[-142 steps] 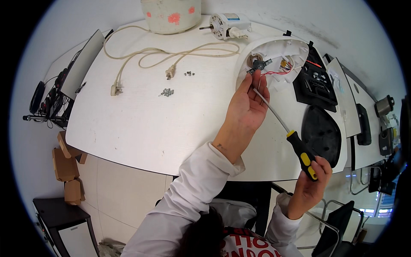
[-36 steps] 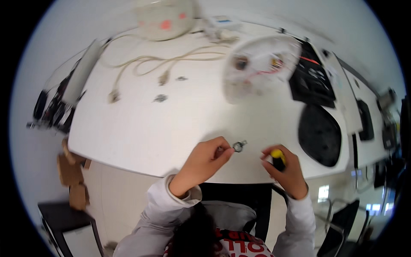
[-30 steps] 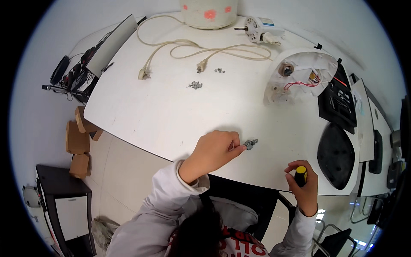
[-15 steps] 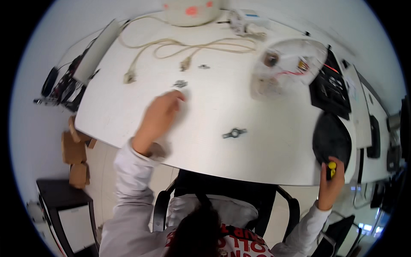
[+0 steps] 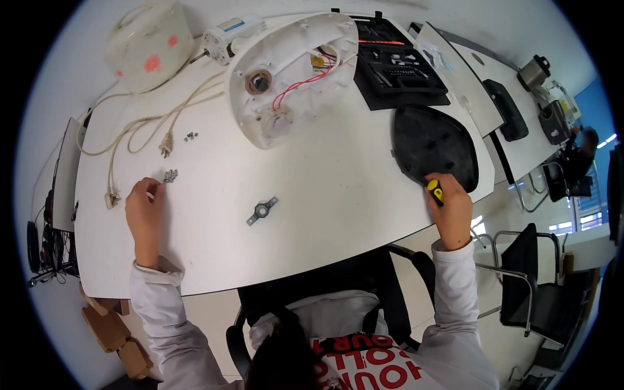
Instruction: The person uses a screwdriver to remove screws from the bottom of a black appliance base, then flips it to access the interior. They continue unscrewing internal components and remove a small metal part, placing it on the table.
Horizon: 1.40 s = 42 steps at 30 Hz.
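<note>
The left hand (image 5: pixel 144 211) rests on the white surface (image 5: pixel 338 188) near its left edge, fingers curled, with the fingertips just beside a small cluster of screws (image 5: pixel 170 175); whether it pinches one of them cannot be told at this size. The right hand (image 5: pixel 450 209) sits at the right edge of the surface, closed around a screwdriver (image 5: pixel 435 192) whose yellow and black handle end pokes out above the fist; the shaft is hidden. Just above that hand lies a black oval cover (image 5: pixel 434 144), flat on the surface. Between the two hands, near the front of the surface, a small metal bracket (image 5: pixel 262 210) lies alone, well apart from both. Further back is a white appliance shell (image 5: pixel 292 71), turned open side up, with red wires (image 5: pixel 296 88) and a round fitting inside it. A second, smaller group of screws (image 5: pixel 190 136) lies near a cream power cord (image 5: pixel 153 123) that loops across the back left of the surface toward a pale round appliance (image 5: pixel 149 45) with red spots. To the right of the shell sits a black tool case (image 5: pixel 400 68), open. A black chair (image 5: pixel 364 286) stands under the front edge of the surface
</note>
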Each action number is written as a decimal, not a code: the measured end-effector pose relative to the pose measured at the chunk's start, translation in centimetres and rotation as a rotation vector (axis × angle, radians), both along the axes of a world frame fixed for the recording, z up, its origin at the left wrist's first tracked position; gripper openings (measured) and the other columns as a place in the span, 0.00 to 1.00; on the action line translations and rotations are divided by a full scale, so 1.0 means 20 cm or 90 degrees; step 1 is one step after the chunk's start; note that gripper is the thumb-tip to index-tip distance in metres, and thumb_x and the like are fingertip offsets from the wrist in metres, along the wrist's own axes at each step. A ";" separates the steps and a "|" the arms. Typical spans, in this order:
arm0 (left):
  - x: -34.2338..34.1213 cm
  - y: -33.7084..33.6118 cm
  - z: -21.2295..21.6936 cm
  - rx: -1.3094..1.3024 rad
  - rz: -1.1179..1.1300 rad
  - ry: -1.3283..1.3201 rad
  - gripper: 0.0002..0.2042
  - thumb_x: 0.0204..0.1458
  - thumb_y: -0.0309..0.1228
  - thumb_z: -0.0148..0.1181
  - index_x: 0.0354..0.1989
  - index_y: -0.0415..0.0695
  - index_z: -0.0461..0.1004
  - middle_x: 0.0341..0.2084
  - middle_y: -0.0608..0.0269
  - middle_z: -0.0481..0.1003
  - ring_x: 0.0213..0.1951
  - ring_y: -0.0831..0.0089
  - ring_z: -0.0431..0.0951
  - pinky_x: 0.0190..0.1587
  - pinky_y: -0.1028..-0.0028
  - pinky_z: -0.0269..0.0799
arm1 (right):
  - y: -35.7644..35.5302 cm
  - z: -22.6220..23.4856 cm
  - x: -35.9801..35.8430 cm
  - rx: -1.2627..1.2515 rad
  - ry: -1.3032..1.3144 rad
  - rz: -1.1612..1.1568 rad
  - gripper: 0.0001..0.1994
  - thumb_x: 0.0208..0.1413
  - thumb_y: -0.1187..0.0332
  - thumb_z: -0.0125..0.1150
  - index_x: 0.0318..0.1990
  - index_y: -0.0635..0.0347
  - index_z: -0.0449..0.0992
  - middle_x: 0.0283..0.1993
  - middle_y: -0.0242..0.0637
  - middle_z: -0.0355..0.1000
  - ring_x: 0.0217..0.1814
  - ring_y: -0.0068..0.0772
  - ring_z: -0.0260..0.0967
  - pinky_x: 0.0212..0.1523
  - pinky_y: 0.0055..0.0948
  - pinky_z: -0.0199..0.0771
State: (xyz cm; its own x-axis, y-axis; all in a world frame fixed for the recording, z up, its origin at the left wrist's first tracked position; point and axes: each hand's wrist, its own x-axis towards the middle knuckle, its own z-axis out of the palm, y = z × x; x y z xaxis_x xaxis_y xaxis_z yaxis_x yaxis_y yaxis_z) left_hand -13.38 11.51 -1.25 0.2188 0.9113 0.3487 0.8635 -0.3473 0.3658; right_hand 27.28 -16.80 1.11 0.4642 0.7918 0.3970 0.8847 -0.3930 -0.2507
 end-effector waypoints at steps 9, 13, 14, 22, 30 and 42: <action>0.02 -0.03 0.02 -0.064 0.019 -0.036 0.05 0.49 0.27 0.57 0.33 0.40 0.73 0.24 0.59 0.73 0.22 0.68 0.71 0.27 0.71 0.67 | 0.01 0.02 0.00 0.125 0.007 0.057 0.10 0.43 0.74 0.64 0.35 0.57 0.72 0.33 0.37 0.69 0.32 0.45 0.69 0.31 0.33 0.69; -0.01 -0.01 0.00 -0.054 0.001 -0.035 0.06 0.49 0.27 0.57 0.34 0.40 0.73 0.24 0.60 0.72 0.23 0.70 0.71 0.28 0.71 0.67 | 0.19 0.09 -0.07 0.008 0.004 0.104 0.10 0.42 0.69 0.66 0.32 0.58 0.72 0.31 0.36 0.68 0.33 0.42 0.69 0.30 0.33 0.69; -0.01 -0.01 -0.01 -0.048 -0.003 -0.038 0.06 0.49 0.27 0.57 0.34 0.41 0.73 0.24 0.61 0.72 0.22 0.70 0.71 0.28 0.71 0.66 | 0.25 0.09 -0.07 -0.008 -0.030 0.121 0.11 0.42 0.69 0.66 0.33 0.58 0.71 0.31 0.35 0.68 0.33 0.41 0.69 0.30 0.33 0.69; -0.01 -0.05 -0.01 -0.042 -0.003 -0.077 0.11 0.48 0.27 0.58 0.41 0.43 0.70 0.25 0.63 0.70 0.20 0.72 0.67 0.26 0.72 0.64 | 0.42 0.04 -0.03 -0.098 -0.178 0.115 0.12 0.38 0.70 0.65 0.32 0.54 0.71 0.30 0.32 0.67 0.34 0.34 0.69 0.30 0.30 0.71; 0.01 -0.11 0.03 0.012 0.008 -0.048 0.15 0.48 0.26 0.57 0.46 0.46 0.68 0.31 0.63 0.69 0.21 0.73 0.67 0.27 0.72 0.65 | 0.43 0.00 -0.02 -0.121 -0.210 0.082 0.11 0.37 0.74 0.63 0.32 0.54 0.71 0.29 0.31 0.69 0.35 0.33 0.69 0.31 0.29 0.71; 0.46 -0.71 0.04 0.014 -0.204 -0.112 0.16 0.38 0.25 0.65 0.39 0.42 0.74 0.36 0.58 0.71 0.33 0.61 0.69 0.34 0.68 0.67 | 0.44 0.08 -0.20 -0.118 -0.052 0.214 0.15 0.36 0.76 0.65 0.35 0.54 0.70 0.31 0.35 0.68 0.35 0.40 0.69 0.32 0.33 0.70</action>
